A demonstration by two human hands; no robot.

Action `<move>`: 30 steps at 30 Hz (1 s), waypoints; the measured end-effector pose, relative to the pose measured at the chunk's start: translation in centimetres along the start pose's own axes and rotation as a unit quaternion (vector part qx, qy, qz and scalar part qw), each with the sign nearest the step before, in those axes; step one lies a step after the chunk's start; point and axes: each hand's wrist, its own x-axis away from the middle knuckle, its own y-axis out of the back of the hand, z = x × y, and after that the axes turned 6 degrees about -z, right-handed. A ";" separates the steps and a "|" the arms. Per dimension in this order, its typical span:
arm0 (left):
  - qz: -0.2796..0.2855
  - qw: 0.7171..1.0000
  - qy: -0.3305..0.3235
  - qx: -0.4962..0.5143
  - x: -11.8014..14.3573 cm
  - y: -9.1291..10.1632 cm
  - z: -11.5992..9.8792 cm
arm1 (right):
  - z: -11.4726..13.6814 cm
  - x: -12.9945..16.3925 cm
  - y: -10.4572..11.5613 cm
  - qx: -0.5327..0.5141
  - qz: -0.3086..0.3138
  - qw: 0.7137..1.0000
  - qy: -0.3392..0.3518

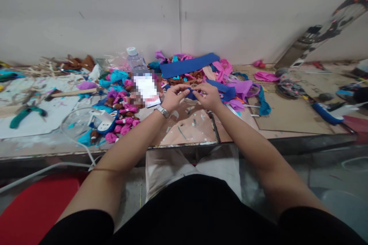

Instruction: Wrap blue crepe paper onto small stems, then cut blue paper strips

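One small blue piece [190,94] sits between your fingertips, above the near edge of the cloth heap [198,74]. Your left hand [175,98] pinches it from one side and your right hand [209,96] from the other, thumbs nearly meeting. Your fingers hide much of it, so a thin grip could let it slip or twist without your noticing. Blue cloth [225,91] lies just beside your right hand; you cannot tell from here whether it joins the piece, and if it does, a tug could drag scraps along.

Close to your left hand is the phone [148,89]; a sideways swing of that wrist, with its watch [162,111], could knock it into the pink bundles [123,122]. Past those lies a glue gun [106,121]. Its cord [86,151] hangs over the front of the counter [195,128] near your left forearm, so a backward elbow could snag it and pull the gun down; if its tip is hot, nearby cloth may suffer. Behind the phone, the bottle [137,62] stands upright and could topple if the heap shifts.
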 end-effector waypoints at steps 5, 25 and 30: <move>0.037 0.999 0.004 0.014 0.2 -0.1 -0.1 | -0.1 0.0 0.1 0.010 0.014 1.000 0.007; 0.038 0.998 -0.015 -0.055 0.5 -0.1 -0.5 | -0.3 0.1 -0.1 0.025 0.017 0.999 0.027; 0.042 0.997 -0.027 -0.061 0.3 0.0 -0.4 | -0.4 0.0 0.0 0.036 0.030 0.998 0.029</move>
